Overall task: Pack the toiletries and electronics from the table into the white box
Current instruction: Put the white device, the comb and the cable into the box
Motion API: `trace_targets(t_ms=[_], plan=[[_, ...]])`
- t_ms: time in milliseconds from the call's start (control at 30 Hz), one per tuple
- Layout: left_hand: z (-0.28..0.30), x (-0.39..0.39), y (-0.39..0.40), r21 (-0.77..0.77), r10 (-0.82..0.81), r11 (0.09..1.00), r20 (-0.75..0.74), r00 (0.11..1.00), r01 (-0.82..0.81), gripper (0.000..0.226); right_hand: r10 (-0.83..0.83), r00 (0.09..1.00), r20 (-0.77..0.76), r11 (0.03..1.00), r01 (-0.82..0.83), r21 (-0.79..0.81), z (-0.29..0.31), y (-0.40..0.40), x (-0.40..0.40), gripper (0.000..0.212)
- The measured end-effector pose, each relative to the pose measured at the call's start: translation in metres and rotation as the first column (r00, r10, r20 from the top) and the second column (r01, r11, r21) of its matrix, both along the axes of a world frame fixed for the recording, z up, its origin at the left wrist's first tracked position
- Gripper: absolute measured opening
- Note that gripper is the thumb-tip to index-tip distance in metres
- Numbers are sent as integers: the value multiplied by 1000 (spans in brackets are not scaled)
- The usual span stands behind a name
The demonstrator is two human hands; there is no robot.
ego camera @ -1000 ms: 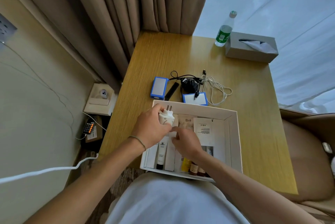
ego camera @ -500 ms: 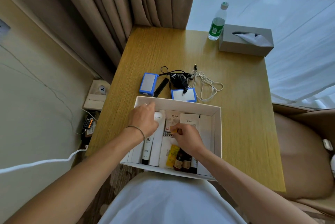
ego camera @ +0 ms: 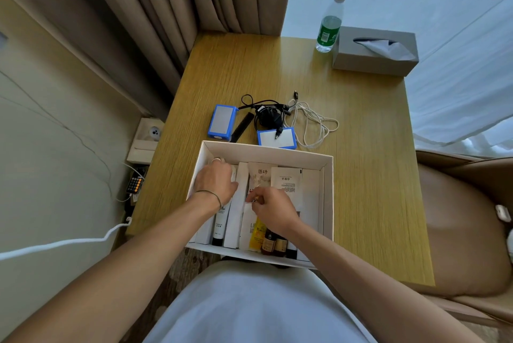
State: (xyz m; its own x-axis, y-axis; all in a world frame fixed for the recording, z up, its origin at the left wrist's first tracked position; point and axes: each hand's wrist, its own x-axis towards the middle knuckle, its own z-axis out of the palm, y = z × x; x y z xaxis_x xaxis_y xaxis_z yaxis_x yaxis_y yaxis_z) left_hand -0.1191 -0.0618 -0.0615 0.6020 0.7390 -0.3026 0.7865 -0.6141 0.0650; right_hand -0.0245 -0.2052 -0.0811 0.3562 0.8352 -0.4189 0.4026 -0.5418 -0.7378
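Observation:
The open white box (ego camera: pixel 329 198) lies at the near edge of the wooden table (ego camera: pixel 361 176). It holds tubes (ego camera: pixel 219 229), small brown bottles (ego camera: pixel 273 242) and flat sachets (ego camera: pixel 287 179). My left hand (ego camera: pixel 215 181) is in the box's far left corner, curled over a white charger plug (ego camera: pixel 234 173) that is mostly hidden. My right hand (ego camera: pixel 273 208) pinches the edge of a sachet in the middle of the box. Behind the box lie two blue power banks (ego camera: pixel 222 122) (ego camera: pixel 276 137), a black comb (ego camera: pixel 243 127), a black charger with cable (ego camera: pixel 268 116) and a white cable (ego camera: pixel 313 126).
A water bottle (ego camera: pixel 329 29) and a grey tissue box (ego camera: pixel 374 51) stand at the table's far right. Curtains hang behind the table. A brown chair (ego camera: pixel 458 217) is on the right. A white cord (ego camera: pixel 55 244) runs along the floor at left.
My left hand has lowered the white charger plug from above the box into its far left corner. My right hand stayed on the sachets.

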Motion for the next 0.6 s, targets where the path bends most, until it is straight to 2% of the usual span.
trace_targets(t_ms=[267,400,600], plan=[[19,-12,-6,-26,-94,995,-1,996,94,24,-4,1000,2,999,4,-37,9,5,-7,29],[42,-20,-7,-37,-91,994,187,978,100,15,-69,997,21,998,69,4,22,15,0,25],[85,-15,19,-17,-82,995,452,888,101,9,-191,981,18,973,187,138,58,47,22,28]])
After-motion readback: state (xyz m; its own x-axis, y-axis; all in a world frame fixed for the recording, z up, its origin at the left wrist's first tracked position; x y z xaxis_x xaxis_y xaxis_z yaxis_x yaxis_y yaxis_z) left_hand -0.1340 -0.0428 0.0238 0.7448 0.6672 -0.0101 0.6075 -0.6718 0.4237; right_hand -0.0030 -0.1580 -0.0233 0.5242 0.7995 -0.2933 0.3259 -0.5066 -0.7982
